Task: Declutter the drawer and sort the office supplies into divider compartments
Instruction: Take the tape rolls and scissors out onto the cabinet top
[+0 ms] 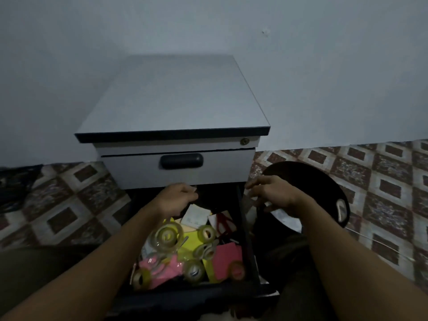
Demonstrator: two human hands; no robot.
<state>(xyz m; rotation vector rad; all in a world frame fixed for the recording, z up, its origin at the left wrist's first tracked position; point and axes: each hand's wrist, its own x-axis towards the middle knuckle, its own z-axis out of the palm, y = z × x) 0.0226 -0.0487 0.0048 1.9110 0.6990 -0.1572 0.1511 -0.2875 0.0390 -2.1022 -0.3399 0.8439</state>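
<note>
The lower drawer [245, 228] of a grey cabinet is pulled out toward me. It is cluttered with several clear tape rolls [168, 235], yellow sticky notes [191, 239], pink sticky notes [228, 256], white paper slips [195, 215] and a red-and-white item [222, 221]. My left hand [178, 198] reaches into the dark back of the drawer with curled fingers, and a small pale scrap [194, 187] shows at the fingertips. My right hand [272, 193] hovers over the drawer's right side wall, fingers loosely spread and holding nothing I can see.
The top drawer [178, 167] with its black handle is closed just above my hands. A black round tray [319, 181] lies on the patterned floor to the right, with a white piece [283, 214] on it. A wall stands behind the cabinet.
</note>
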